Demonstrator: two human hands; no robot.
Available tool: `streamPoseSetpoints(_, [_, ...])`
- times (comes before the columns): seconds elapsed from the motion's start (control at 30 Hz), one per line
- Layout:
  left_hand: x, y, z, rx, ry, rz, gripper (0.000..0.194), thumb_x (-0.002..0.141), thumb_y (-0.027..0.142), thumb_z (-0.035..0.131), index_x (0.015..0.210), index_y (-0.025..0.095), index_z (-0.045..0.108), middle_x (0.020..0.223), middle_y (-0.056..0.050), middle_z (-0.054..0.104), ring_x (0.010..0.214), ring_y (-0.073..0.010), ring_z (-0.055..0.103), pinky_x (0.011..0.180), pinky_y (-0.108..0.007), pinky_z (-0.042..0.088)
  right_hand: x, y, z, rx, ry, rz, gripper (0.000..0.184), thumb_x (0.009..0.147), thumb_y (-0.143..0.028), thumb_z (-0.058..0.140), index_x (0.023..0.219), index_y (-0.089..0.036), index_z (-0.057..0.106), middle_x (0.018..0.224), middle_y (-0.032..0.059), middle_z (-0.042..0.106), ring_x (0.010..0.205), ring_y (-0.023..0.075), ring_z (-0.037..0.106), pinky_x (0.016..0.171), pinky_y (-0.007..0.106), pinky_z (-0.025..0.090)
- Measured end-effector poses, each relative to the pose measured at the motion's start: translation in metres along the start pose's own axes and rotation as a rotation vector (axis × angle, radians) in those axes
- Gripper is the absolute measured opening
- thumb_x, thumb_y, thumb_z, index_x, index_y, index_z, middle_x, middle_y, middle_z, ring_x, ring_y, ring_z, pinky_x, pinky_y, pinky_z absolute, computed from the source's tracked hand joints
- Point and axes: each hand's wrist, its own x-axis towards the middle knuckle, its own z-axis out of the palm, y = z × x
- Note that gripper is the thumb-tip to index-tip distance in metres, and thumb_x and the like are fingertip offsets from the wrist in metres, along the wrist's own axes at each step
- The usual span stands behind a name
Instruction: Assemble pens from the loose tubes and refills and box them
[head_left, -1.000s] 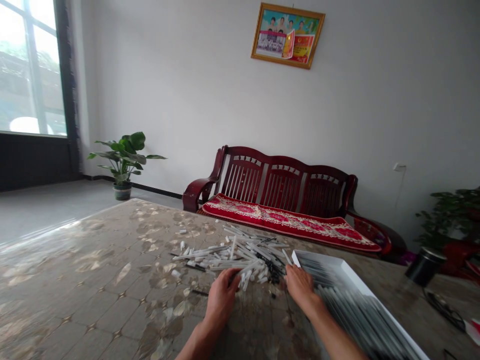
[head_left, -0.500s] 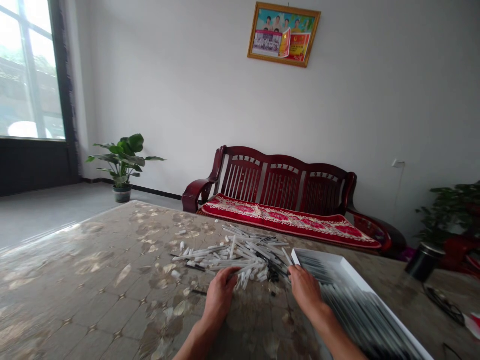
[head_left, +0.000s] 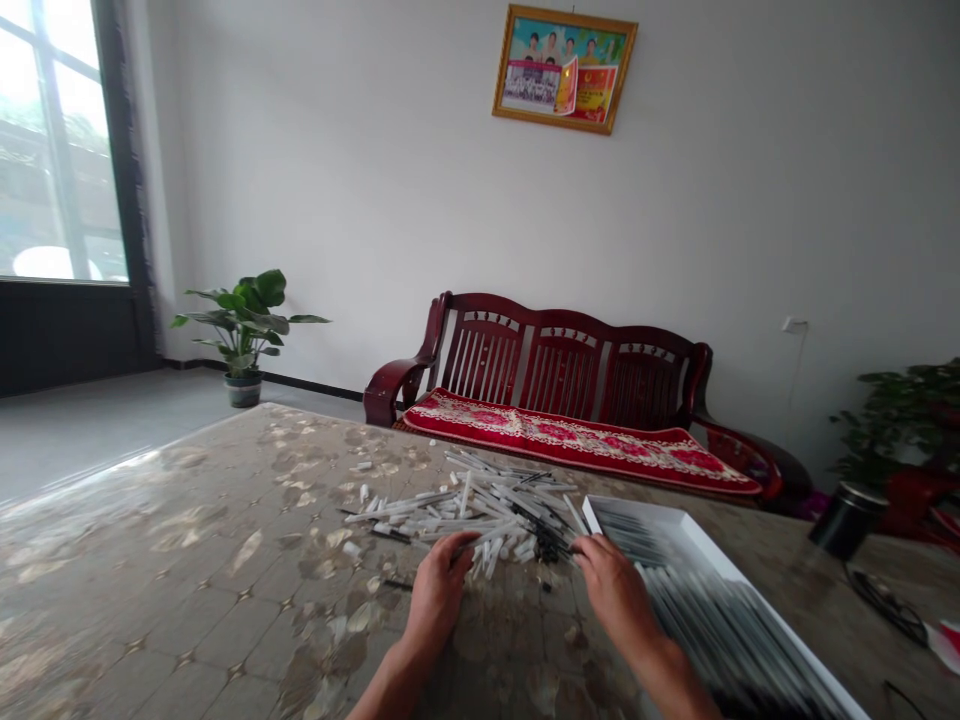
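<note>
One camera on the person's head looks forward and down, near the left hand (head_left: 441, 590) and right hand (head_left: 619, 590), over a table (head_left: 187, 500).

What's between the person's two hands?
In the head view, the near edge of a heap of white plastic pen parts with dark pieces lies between the left hand and right hand.

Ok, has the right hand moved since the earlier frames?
Yes, the right hand has shifted rightward, judged against the near corner of the white tray.
</note>
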Motion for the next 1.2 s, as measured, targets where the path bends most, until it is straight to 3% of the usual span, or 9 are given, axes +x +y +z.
streamPoseSetpoints(0.3, [-0.001,0.004,-0.001,0.071,-0.042,0.133,0.029,0.076,0.024,0.055,0.095,0.023,0.077,0.093,-0.005,0.075,0.090,-0.0228,0.067,0.086,-0.031,0.048,-0.004,0.003,-0.003,-0.040,0.014,-0.043,0.026,0.089,-0.012,0.048,0.094,-0.024,0.071,0.099,0.0053,0.070,0.094,0.0206,0.066,0.081,0.027,0.047])
streamPoseSetpoints(0.6, [0.004,0.012,-0.009,0.129,-0.128,0.193,0.020,0.073,0.026,0.063,0.084,0.025,0.080,0.078,-0.004,0.069,0.079,-0.0207,0.064,0.076,-0.028,0.047,-0.005,0.003,-0.019,-0.030,0.051,-0.218,0.031,0.089,-0.009,0.045,0.096,-0.025,0.070,0.093,0.0043,0.067,0.094,0.0206,0.063,0.086,0.030,0.048])
streamPoseSetpoints(0.77, [0.002,0.005,0.002,-0.223,-0.250,0.053,0.017,0.062,0.025,0.075,0.078,0.018,0.074,0.071,-0.001,0.070,0.070,-0.0170,0.063,0.069,-0.026,0.047,-0.004,-0.007,-0.010,0.341,-0.036,-0.158,0.026,0.084,-0.012,0.050,0.089,-0.024,0.073,0.092,0.0039,0.070,0.092,0.0195,0.065,0.084,0.029,0.049])
streamPoseSetpoints(0.9, [-0.004,0.010,0.010,-0.581,-0.226,-0.213,0.036,0.053,0.030,0.087,0.074,0.018,0.060,0.055,0.008,0.058,0.049,-0.0077,0.051,0.051,-0.019,0.041,-0.004,-0.019,0.001,0.799,-0.193,0.109,0.015,0.074,-0.029,0.067,0.086,-0.022,0.072,0.077,0.0015,0.069,0.072,0.0188,0.064,0.060,0.026,0.050])
streamPoseSetpoints(1.03, [-0.009,0.022,0.008,-0.841,-0.232,-0.429,0.039,0.058,0.028,0.090,0.080,0.018,0.060,0.063,0.006,0.063,0.057,-0.0074,0.062,0.053,-0.015,0.047,-0.004,-0.033,0.009,1.159,-0.267,0.225,0.037,0.062,-0.046,0.082,0.086,-0.020,0.070,0.066,-0.0024,0.061,0.053,0.0121,0.052,0.045,0.022,0.039])
streamPoseSetpoints(1.2, [-0.012,0.029,0.012,-0.994,-0.197,-0.558,0.017,0.077,0.016,0.078,0.081,0.015,0.061,0.069,0.000,0.069,0.060,-0.0104,0.070,0.055,-0.017,0.057,-0.003,-0.058,0.021,1.347,-0.218,0.227,0.048,0.057,-0.055,0.085,0.085,-0.019,0.069,0.066,-0.0025,0.061,0.050,0.0095,0.049,0.044,0.021,0.036])
